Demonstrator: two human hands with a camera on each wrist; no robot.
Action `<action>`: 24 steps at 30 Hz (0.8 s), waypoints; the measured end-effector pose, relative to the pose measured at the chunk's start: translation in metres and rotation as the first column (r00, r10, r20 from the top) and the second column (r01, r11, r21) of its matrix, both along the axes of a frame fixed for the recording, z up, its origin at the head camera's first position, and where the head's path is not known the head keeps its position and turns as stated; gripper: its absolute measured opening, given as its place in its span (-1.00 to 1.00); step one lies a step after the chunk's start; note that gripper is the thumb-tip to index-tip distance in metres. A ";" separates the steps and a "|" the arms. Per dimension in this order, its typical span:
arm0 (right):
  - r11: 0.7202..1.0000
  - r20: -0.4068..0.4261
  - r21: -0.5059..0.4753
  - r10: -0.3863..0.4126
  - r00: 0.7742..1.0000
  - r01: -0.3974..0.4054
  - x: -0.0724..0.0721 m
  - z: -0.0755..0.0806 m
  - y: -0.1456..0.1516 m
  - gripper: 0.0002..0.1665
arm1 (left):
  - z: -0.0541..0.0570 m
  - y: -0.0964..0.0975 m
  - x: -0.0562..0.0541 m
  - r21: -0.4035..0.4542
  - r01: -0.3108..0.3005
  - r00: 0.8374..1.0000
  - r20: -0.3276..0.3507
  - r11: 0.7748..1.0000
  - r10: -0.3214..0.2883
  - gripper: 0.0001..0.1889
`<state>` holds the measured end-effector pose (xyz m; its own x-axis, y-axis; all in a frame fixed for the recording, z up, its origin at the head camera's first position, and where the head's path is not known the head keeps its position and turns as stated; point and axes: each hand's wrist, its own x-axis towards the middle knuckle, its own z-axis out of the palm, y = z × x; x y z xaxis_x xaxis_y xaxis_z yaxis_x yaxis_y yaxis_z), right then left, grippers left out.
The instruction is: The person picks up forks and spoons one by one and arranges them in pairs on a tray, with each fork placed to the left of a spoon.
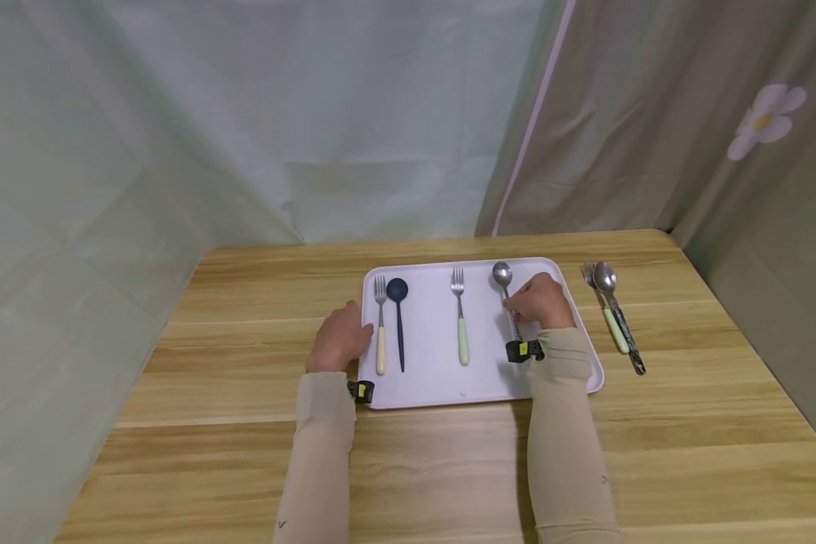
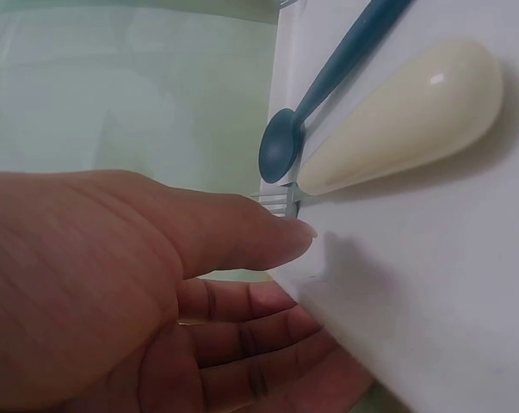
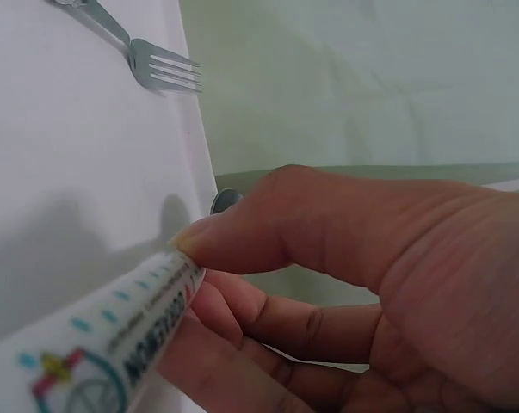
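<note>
A white tray lies on the wooden table. At its left edge my left hand grips the rim, thumb on top and fingers at the outer side. My right hand pinches the handle of a metal spoon over the tray's right part; this handle is white with printed lettering and blue marks. Left on the tray are a cream-handled fork and a dark blue spoon. A green-handled fork lies near the middle.
Right of the tray, on the table, lie another green-handled fork and a spoon with a black patterned handle, partly overlapping. Curtains hang behind the table and at its sides.
</note>
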<state>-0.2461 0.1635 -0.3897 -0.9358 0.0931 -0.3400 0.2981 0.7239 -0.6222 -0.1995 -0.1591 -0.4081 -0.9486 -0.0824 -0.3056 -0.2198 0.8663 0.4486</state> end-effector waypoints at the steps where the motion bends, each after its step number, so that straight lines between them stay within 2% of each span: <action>1: 1.000 -0.001 0.000 0.002 1.000 -0.002 0.000 -0.001 -0.001 -0.70 | 0.000 0.000 0.000 0.000 0.000 1.000 -0.001 1.000 0.000 -0.59; 15: 1.000 -0.035 0.018 0.016 0.999 -0.015 -0.002 -0.005 -0.010 -0.71 | 0.000 0.001 0.000 -0.008 -0.002 1.000 -0.007 1.000 0.002 -0.59; 24: 1.000 -0.011 0.003 -0.004 1.000 0.004 -0.005 -0.007 -0.021 -0.73 | 0.000 0.001 0.000 -0.008 -0.008 1.000 0.008 1.000 0.008 -0.58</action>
